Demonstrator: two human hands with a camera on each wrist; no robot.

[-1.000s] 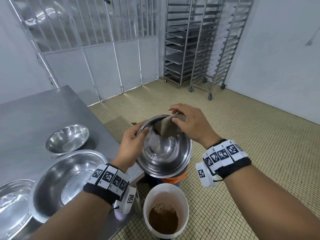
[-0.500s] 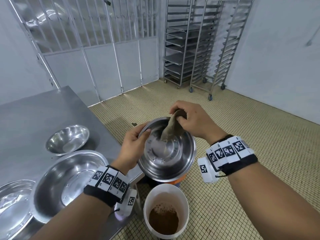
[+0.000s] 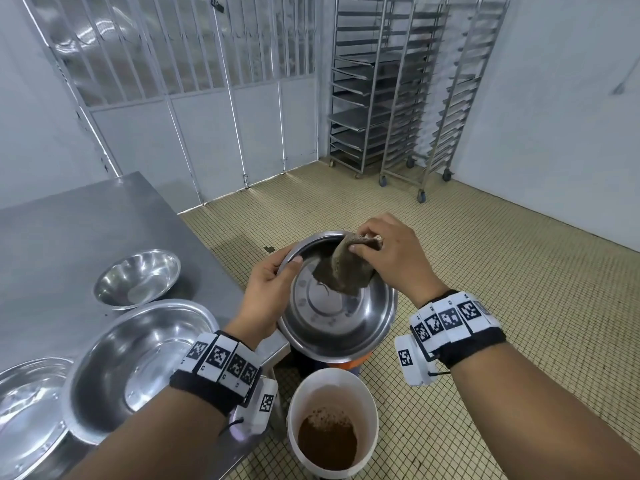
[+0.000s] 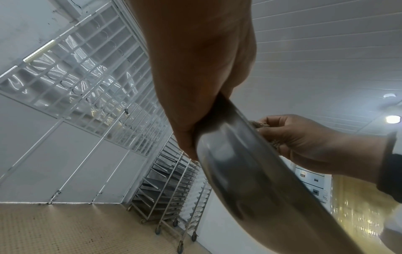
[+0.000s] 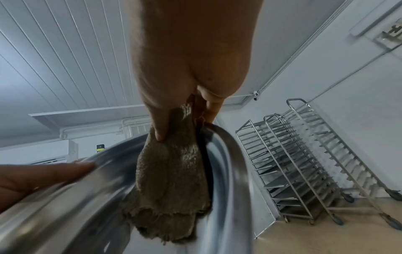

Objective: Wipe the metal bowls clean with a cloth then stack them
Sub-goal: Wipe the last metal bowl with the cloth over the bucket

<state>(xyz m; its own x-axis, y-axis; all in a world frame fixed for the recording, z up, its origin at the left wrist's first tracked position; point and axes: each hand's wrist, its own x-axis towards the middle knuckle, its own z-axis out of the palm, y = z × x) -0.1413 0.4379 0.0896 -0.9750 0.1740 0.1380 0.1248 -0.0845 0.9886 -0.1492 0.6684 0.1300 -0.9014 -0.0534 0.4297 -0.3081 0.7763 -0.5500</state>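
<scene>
The metal bowl being wiped is held in the air off the corner of the counter, above the tiled floor and a white bucket with brown contents, its open mouth tilted up toward the person. The left hand grips its near-left rim, thumb hooked over the lip inside and the other fingers behind the wall, as the left wrist view confirms. The cloth, a coarse brownish rag, hangs from the far-right rim down the inner wall; the right hand pinches its bunched top at that rim, fingers curled round the fabric and pressing it to the metal. So the unwiped surface lies below and to the left of the right hand's fingers, toward the bowl's flat base and the left thumb; the wipe probably has to sweep down and round the wall that way while the left hand steadies or turns the rim. Three more bowls rest apart on the counter: a small one, a large one nearer, and another at the left edge, none stacked yet.
</scene>
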